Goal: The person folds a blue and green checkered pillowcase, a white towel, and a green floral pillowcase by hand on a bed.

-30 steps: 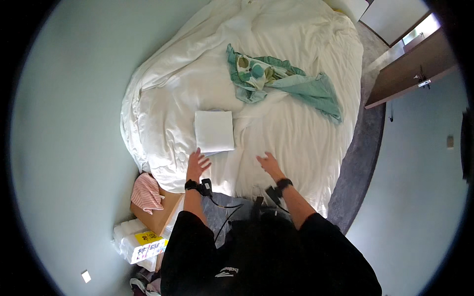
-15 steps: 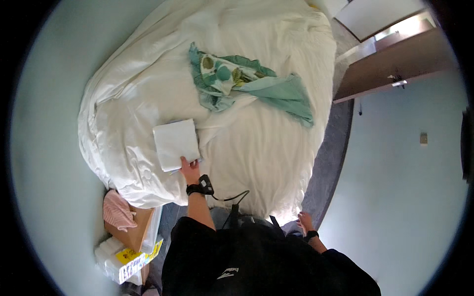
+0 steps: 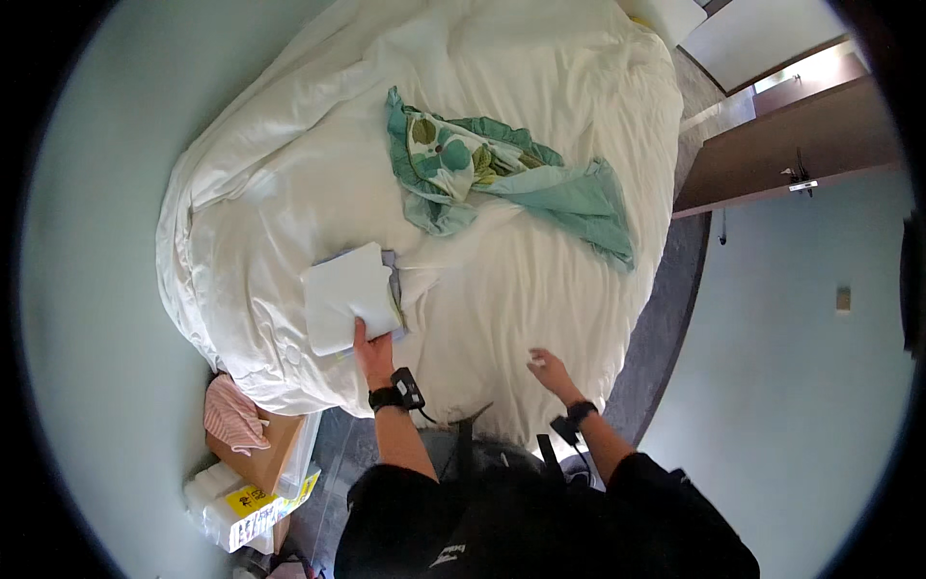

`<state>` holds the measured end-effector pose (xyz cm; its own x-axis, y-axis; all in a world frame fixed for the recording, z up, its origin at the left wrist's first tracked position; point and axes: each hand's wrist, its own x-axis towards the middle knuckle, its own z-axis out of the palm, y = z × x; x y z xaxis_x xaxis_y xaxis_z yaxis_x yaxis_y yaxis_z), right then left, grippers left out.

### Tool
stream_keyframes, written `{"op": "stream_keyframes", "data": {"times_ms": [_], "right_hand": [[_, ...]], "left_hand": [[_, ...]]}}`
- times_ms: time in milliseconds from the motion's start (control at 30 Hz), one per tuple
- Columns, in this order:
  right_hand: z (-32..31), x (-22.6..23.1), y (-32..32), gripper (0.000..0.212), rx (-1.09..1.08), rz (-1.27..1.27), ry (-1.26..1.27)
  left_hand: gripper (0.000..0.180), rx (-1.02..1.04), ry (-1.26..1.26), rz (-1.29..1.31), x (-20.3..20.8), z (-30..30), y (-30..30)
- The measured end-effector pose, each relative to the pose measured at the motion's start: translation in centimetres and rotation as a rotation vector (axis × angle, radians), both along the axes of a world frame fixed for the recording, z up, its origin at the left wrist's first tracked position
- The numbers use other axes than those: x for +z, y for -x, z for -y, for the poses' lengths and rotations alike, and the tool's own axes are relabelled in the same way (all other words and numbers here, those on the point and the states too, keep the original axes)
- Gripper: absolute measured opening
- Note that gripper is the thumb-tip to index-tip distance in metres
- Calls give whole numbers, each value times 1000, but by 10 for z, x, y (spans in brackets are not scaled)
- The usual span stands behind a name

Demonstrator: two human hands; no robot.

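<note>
My left hand grips the near edge of a flat white board, thumb on top and the other fingers underneath. Grey-blue fabric peeks out from under the board at its far and right edges. My right hand is over the near right part of the bed, its fingers loosely bent and apart, with nothing seen in them. Farther off, a green ruffled cloth with a leaf and flower print lies crumpled on the white bedding.
Left of me on the floor are a cardboard box with a pink striped cloth and a plastic-wrapped pack with a yellow label. Pale walls stand on both sides. A brown door is at the far right.
My right hand has come up from beside my body to over the bed. The board in my left hand has tilted slightly, showing more grey-blue fabric beneath. The view has shifted a little.
</note>
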<state>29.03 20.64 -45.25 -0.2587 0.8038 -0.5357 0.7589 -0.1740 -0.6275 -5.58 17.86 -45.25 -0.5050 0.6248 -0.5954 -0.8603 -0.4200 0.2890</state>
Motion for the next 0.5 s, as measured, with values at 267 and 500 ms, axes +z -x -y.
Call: {"op": "stream_keyframes", "data": {"times_ms": [267,500], "right_hand": [[-185,10,179,37,171,-81,-676],[-218,-27,194,19,532,124,-526]], "left_hand": [[47,-234,67,171,-54,32,-6],[42,-622,143,-36,-13,56,-46]]}}
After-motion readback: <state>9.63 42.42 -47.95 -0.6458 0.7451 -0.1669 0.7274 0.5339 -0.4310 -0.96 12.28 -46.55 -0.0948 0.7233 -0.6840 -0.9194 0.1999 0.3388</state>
